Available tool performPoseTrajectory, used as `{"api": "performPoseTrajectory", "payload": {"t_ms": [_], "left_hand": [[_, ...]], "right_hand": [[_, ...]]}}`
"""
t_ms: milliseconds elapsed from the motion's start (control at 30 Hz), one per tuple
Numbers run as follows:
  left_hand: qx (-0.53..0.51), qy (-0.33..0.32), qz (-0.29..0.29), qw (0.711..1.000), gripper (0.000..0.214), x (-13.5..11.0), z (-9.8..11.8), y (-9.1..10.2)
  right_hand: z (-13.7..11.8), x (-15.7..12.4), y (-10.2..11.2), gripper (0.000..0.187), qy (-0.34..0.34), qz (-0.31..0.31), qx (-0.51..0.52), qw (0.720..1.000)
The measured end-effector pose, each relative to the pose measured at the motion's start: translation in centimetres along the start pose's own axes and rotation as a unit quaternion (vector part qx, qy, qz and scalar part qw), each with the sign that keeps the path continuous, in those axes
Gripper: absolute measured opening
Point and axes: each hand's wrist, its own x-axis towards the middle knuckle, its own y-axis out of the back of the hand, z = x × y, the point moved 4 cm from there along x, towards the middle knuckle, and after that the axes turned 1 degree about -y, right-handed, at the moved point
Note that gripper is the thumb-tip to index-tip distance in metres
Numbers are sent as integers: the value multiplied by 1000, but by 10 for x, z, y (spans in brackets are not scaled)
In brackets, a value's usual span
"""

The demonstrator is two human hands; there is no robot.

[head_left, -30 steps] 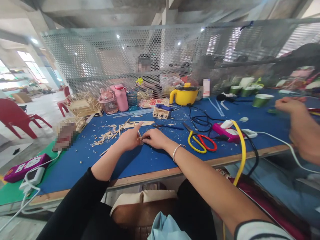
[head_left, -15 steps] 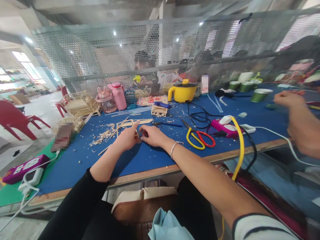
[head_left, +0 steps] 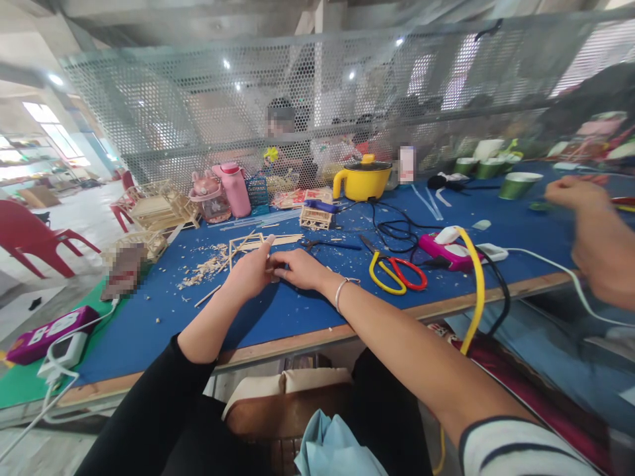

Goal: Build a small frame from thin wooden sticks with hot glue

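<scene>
My left hand [head_left: 249, 272] is closed around part of a small frame of thin wooden sticks [head_left: 231, 250], which juts out past its fingers on the far side. My right hand [head_left: 300, 268], with a bangle at the wrist, is closed, and its fingertips meet those of the left hand. Whatever lies between its fingers is hidden. Wood shavings [head_left: 206, 270] are scattered left of the hands, and flat wooden strips [head_left: 288, 238] lie just beyond them. Dark-handled pliers [head_left: 337, 246] rest beyond the right hand. Scissors [head_left: 397, 272] with one yellow and one red handle lie to its right.
A small wooden-stick model [head_left: 316, 218] stands at the back, near a yellow pot [head_left: 368, 182] and a pink flask [head_left: 235, 190]. Larger stick models [head_left: 161, 205] stand back left. A purple power strip [head_left: 449, 253] with cables lies right. Another person's arm [head_left: 595, 231] reaches in.
My right hand has moved slightly left, closing the small gap, and its fingers now touch my left hand's fingers. The stick that showed between the hands is now covered.
</scene>
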Motion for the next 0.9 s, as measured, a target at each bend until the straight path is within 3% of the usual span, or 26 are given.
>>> {"api": "performPoseTrajectory", "payload": {"t_ms": [300, 400, 467, 533, 600, 733, 800, 900], "left_hand": [[93, -1, 11, 996, 80, -4, 2, 6], [114, -35, 60, 991, 76, -20, -2, 18], [106, -37, 114, 987, 63, -40, -7, 27], [63, 19, 186, 980, 45, -64, -15, 35], [-2, 71, 208, 976, 30, -84, -19, 33], [-49, 84, 113, 989, 27, -94, -9, 13], [-35, 85, 66, 994, 28, -87, -2, 5], [16, 151, 34, 988, 30, -72, 2, 0]], "right_hand": [[0, 4, -6, 15, 0, -22, -22, 1000], [1, 5, -7, 15, 3, -22, -26, 999], [2, 5, -7, 16, 0, -21, -22, 1000], [4, 3, -7, 18, -9, -21, -9, 1000], [6, 2, -7, 27, -19, -24, 12, 999], [9, 0, -9, 42, -36, -34, 32, 998], [9, 1, -9, 41, -44, -34, 25, 998], [9, 3, -10, 32, -47, -28, 22, 998]]}}
